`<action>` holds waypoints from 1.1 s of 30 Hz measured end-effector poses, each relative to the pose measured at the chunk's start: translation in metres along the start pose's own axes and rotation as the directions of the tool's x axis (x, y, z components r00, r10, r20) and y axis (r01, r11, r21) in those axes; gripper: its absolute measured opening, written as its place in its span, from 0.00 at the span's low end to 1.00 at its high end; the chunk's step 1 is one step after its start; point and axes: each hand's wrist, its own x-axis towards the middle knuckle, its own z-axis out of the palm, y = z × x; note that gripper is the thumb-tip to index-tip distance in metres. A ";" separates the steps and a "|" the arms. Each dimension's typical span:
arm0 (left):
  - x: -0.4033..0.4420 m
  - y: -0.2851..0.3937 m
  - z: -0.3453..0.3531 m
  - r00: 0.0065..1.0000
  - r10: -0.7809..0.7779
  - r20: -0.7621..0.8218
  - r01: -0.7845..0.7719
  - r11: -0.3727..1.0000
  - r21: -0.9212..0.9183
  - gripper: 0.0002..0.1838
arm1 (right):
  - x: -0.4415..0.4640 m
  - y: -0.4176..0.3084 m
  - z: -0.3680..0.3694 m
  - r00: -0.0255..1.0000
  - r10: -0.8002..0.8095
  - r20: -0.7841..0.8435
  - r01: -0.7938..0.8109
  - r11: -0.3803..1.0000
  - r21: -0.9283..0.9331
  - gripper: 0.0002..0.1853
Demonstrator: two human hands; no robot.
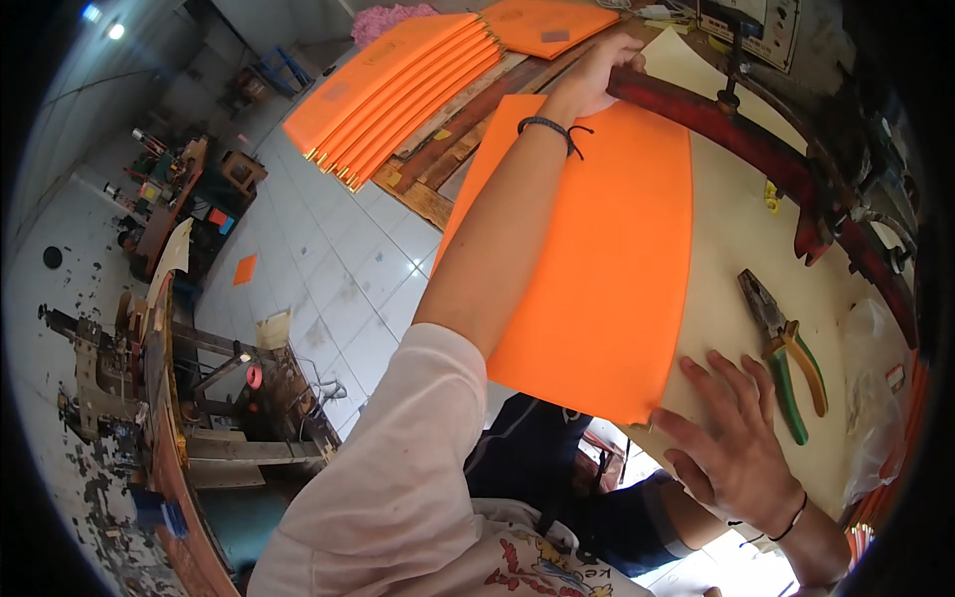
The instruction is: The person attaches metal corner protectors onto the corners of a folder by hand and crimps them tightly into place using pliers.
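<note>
A large flat orange sheet or folder (602, 269) lies on a cream-coloured work surface, its near edge overhanging toward me. My left hand (594, 80) reaches across it to the far end, fingers curled around the end of a dark red metal lever (696, 114); part of the grip is hidden. My right hand (731, 438) is at the near right corner of the orange sheet, fingers spread, with one fingertip at the corner. Pliers (783, 353) with green and yellow handles rest just beyond my right hand.
A stack of orange folders (398, 95) with gold edges sits at the upper left on a wooden bench (438, 164). Another orange folder (547, 22) lies behind. Clear plastic (875, 398) is at right. Tiled floor (328, 259) and machinery (99, 368) lie to the left.
</note>
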 end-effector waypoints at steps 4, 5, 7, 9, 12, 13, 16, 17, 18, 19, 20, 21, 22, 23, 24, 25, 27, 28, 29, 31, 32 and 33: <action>-0.002 0.002 0.002 0.999 -0.034 -0.018 0.033 0.999 -0.015 0.21 | -0.001 -0.001 0.001 1.000 0.001 -0.015 -0.001 1.000 -0.014 0.31; -0.001 0.000 0.001 0.999 -0.036 -0.019 0.036 0.999 -0.016 0.21 | -0.001 -0.001 0.003 1.000 0.007 -0.019 -0.007 1.000 -0.017 0.30; 0.001 -0.003 0.001 0.997 -0.024 -0.067 0.025 1.000 0.013 0.20 | -0.002 -0.001 0.004 1.000 0.004 -0.027 -0.005 1.000 -0.023 0.30; -0.001 -0.002 0.003 0.995 -0.006 -0.099 0.009 1.000 0.022 0.20 | -0.002 -0.002 0.004 1.000 0.002 -0.031 -0.003 1.000 -0.029 0.29; -0.005 -0.001 0.007 0.993 0.027 -0.116 -0.028 1.000 -0.004 0.20 | -0.002 -0.003 0.002 1.000 0.007 -0.028 -0.007 1.000 -0.028 0.30; -0.006 -0.001 0.007 0.992 0.043 -0.121 -0.045 0.999 -0.016 0.20 | -0.002 -0.003 0.002 1.000 0.008 -0.027 -0.009 1.000 -0.025 0.30; -0.008 -0.002 0.009 0.992 0.052 -0.119 -0.057 0.997 -0.042 0.20 | -0.003 -0.003 0.001 1.000 0.009 -0.027 -0.009 1.000 0.000 0.30; -0.007 -0.001 0.009 0.992 0.050 -0.114 -0.056 0.998 -0.043 0.20 | -0.003 -0.003 0.002 0.999 0.007 -0.035 -0.007 1.000 0.010 0.30; -0.007 -0.001 0.009 0.993 0.047 -0.104 -0.051 0.998 -0.042 0.20 | -0.003 -0.002 0.002 0.999 0.009 -0.038 -0.008 1.000 0.008 0.30; -0.006 0.000 0.009 0.995 0.040 -0.095 -0.044 0.998 -0.042 0.20 | -0.003 -0.002 0.002 0.999 0.010 -0.040 -0.010 1.000 0.008 0.30; -0.006 -0.001 0.007 0.996 0.032 -0.087 -0.036 0.998 -0.043 0.20 | -0.003 -0.002 0.003 0.999 0.011 -0.041 -0.011 1.000 0.010 0.30; -0.004 -0.002 0.005 0.997 0.048 -0.067 -0.051 0.998 -0.033 0.20 | -0.002 -0.003 0.003 0.999 0.011 -0.041 -0.011 1.000 0.005 0.30; -0.003 -0.004 0.003 0.997 0.065 -0.049 -0.066 0.997 -0.027 0.20 | -0.002 -0.003 0.002 0.999 0.010 -0.038 -0.010 1.000 -0.001 0.31; -0.004 -0.004 0.001 0.996 0.081 -0.034 -0.082 0.996 -0.024 0.20 | -0.002 -0.003 0.002 1.000 0.007 -0.030 -0.007 1.000 -0.007 0.31; -0.004 -0.005 0.000 0.995 0.085 -0.044 -0.086 0.996 -0.020 0.20 | -0.002 -0.003 0.002 0.999 0.006 -0.034 -0.006 1.000 -0.002 0.31; -0.003 -0.005 0.000 0.995 0.089 -0.051 -0.090 0.996 -0.018 0.20 | -0.002 -0.002 0.003 0.999 0.007 -0.037 -0.007 1.000 0.002 0.31; -0.001 -0.008 0.001 0.994 0.092 -0.060 -0.093 0.995 -0.026 0.19 | -0.003 -0.002 0.003 0.999 0.004 -0.042 -0.004 1.000 0.007 0.30; -0.001 -0.008 0.000 0.994 0.090 -0.060 -0.092 0.995 -0.035 0.19 | -0.002 -0.002 0.002 0.999 0.001 -0.044 -0.001 1.000 0.008 0.31; 0.001 -0.008 -0.001 0.994 0.090 -0.056 -0.092 0.995 -0.043 0.19 | -0.002 -0.002 0.001 0.999 0.001 -0.049 0.000 1.000 0.008 0.31; 0.003 -0.008 -0.003 0.997 0.069 -0.026 -0.070 0.996 -0.055 0.19 | -0.002 -0.002 0.000 0.999 0.006 -0.047 -0.005 1.000 0.019 0.30; 0.002 -0.007 -0.003 0.999 0.046 -0.028 -0.047 0.997 -0.063 0.19 | -0.003 -0.001 0.000 0.999 0.009 -0.054 -0.007 1.000 0.027 0.30; 0.002 -0.005 -0.002 0.999 0.021 -0.031 -0.024 0.997 -0.068 0.19 | -0.003 -0.001 0.000 0.998 0.015 -0.058 -0.014 1.000 0.023 0.30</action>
